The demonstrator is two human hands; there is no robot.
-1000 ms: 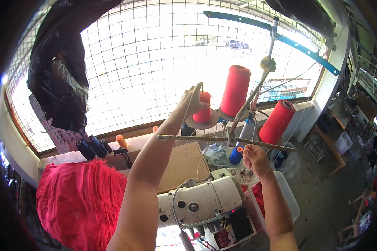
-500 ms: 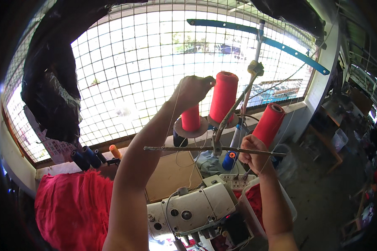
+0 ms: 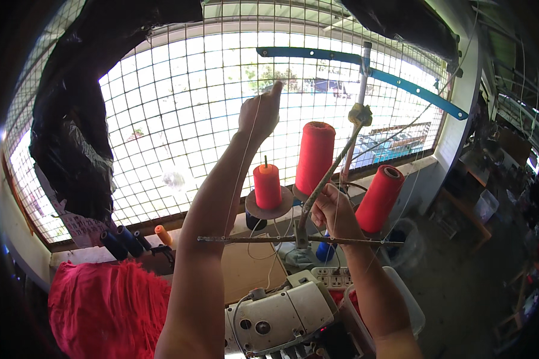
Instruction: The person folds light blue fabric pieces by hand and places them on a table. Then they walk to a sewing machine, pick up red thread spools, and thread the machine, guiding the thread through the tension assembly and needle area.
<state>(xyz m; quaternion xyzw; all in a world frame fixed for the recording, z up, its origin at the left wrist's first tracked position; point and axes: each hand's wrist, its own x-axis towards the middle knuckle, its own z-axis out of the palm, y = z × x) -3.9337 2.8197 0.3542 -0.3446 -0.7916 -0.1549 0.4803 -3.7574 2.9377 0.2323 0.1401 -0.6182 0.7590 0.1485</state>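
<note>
My left hand [image 3: 261, 113] is raised in front of the window mesh, above the small red thread cone [image 3: 267, 186]. Its fingers are drawn together and point up; whatever they pinch is too fine to see. A thin thread [image 3: 243, 158] runs down across that forearm. Lower right, my right hand [image 3: 336, 212] is closed beside the slanted rod [image 3: 330, 170] of the thread stand, between the tall red thread cone [image 3: 315, 157] and the right red thread cone [image 3: 379, 198]. What its curled fingers hold is hidden. A horizontal guide bar [image 3: 254, 239] crosses in front of both arms.
Below stands a white sewing machine [image 3: 278, 317], with a power strip [image 3: 331, 277] and a white bin [image 3: 404, 287] beside it. Red fabric [image 3: 105, 305] is heaped at left. Blue spools [image 3: 129, 222] line the sill. A blue perforated arm [image 3: 416, 90] tops the stand.
My left hand has risen away from the cones, uncovering the small cone's top. My right hand has moved up and left toward the slanted rod. The view has shifted slightly.
</note>
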